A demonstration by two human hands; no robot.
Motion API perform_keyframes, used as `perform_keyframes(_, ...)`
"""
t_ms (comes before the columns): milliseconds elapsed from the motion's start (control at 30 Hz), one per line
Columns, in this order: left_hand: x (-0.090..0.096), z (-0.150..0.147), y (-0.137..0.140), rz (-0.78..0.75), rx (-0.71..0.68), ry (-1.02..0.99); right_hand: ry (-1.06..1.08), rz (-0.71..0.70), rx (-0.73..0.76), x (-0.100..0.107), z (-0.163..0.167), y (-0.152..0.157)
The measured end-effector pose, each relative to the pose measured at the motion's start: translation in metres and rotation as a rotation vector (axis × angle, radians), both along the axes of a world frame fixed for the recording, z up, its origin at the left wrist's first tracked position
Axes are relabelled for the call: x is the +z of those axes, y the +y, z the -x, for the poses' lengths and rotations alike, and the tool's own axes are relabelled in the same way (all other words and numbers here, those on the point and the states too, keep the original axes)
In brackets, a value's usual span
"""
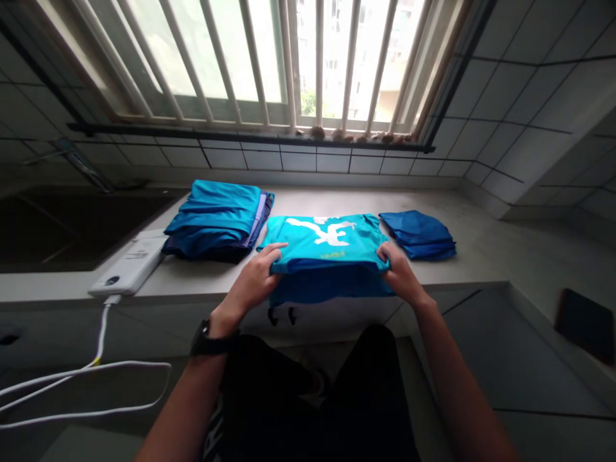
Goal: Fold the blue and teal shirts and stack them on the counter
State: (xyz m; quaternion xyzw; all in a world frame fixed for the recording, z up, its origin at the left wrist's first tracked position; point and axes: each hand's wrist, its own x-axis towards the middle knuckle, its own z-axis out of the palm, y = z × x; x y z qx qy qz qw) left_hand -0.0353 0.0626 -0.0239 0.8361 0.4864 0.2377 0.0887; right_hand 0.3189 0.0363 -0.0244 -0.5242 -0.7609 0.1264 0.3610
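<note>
A turquoise T-shirt [298, 244] with a white printed figure lies partly folded on the counter, its darker lower part hanging over the front edge. My left hand [260, 273] pinches its near left corner. On the opposite side, my right hand [397, 269] grips the near right corner, so the fabric is stretched between both. To the left is a stack of folded blue and purple clothes [216, 208]. A smaller folded dark blue garment [418, 234] rests just beyond my right hand.
A white power strip [132, 263] with a white cable [103, 333] lies at the counter's front left, beside a dark sink [48, 231] with a faucet [84, 167]. A dark phone-like slab [587, 324] sits at the right. Behind is a barred window [269, 64].
</note>
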Motion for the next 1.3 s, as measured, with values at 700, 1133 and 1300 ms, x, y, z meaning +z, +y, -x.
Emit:
perform_keyframes(700,0.006,-0.002,-0.022,-0.104,-0.120,0.096,-0.250,0.167,-0.229,0.007,0.046,-0.050)
perform_keyframes(1133,-0.011,-0.051,-0.062,-0.061,0.143,0.375,-0.465,0.458,-0.376,-0.012,0.084,-0.023)
perform_keyframes(1300,0.004,-0.066,-0.067,-0.005,0.018,0.275,-0.440,0.432,-0.072,-0.004,0.043,0.028)
